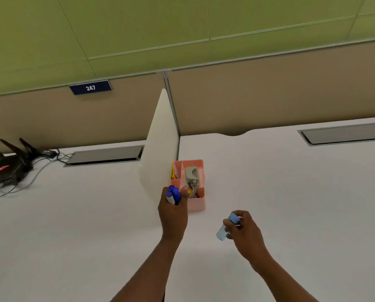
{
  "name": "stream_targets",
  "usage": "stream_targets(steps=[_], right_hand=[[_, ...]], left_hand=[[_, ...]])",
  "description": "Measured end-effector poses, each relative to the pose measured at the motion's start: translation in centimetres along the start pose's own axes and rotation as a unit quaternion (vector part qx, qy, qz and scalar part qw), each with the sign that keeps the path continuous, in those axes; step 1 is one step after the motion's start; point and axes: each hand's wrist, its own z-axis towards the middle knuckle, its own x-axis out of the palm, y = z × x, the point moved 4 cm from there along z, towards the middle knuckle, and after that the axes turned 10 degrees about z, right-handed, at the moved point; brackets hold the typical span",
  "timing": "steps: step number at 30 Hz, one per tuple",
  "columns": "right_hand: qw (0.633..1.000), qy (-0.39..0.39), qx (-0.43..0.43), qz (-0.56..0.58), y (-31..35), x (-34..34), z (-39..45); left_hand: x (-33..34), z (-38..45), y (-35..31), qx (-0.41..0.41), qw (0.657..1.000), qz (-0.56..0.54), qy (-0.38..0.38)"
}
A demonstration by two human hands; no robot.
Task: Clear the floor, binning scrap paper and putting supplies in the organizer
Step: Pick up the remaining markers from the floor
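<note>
A pink desk organizer stands on the white desk beside a white divider. A grey hole punch sticks out of its compartments, and coloured sticky notes fill its back left slot. My left hand grips blue-capped markers at the organizer's front left corner, fingertips at the rim. My right hand holds a light blue, tube-shaped item above the desk, to the right of and nearer than the organizer.
The white divider panel rises left of the organizer. A black router with antennas and cables sits at the far left. Grey cable trays lie along the beige partition. White desk spreads around.
</note>
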Motion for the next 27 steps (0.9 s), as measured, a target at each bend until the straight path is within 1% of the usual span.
stream_targets(steps=[2,5,9,14,16,18,22,27], right_hand=[[1.000,0.011,-0.018,-0.008,1.8,0.0,3.5],[0.997,0.018,-0.062,-0.038,4.1,0.1,8.6],[0.993,0.008,-0.102,-0.057,5.8,0.9,14.6],[0.980,0.038,-0.162,-0.112,7.7,4.7,20.7],[0.969,0.060,-0.193,-0.144,8.2,6.6,23.0],[0.955,0.086,-0.219,-0.179,8.3,8.2,25.2],[0.950,0.153,-0.190,-0.196,7.1,10.5,28.7],[0.912,0.180,-0.209,-0.305,5.0,11.6,30.9]], left_hand=[[1.5,4.0,0.0,0.008,1.000,-0.001,-0.016],[3.4,9.2,0.9,-0.002,0.999,0.009,-0.044],[5.8,13.1,3.6,-0.029,0.999,0.024,-0.039],[7.8,14.2,7.3,-0.074,0.996,0.039,-0.012],[8.3,14.4,8.6,-0.091,0.995,0.041,-0.007],[8.8,14.4,9.6,-0.097,0.993,0.065,0.001],[9.9,13.6,11.5,-0.100,0.986,0.132,0.019],[10.0,12.9,12.2,-0.127,0.983,0.130,0.001]])
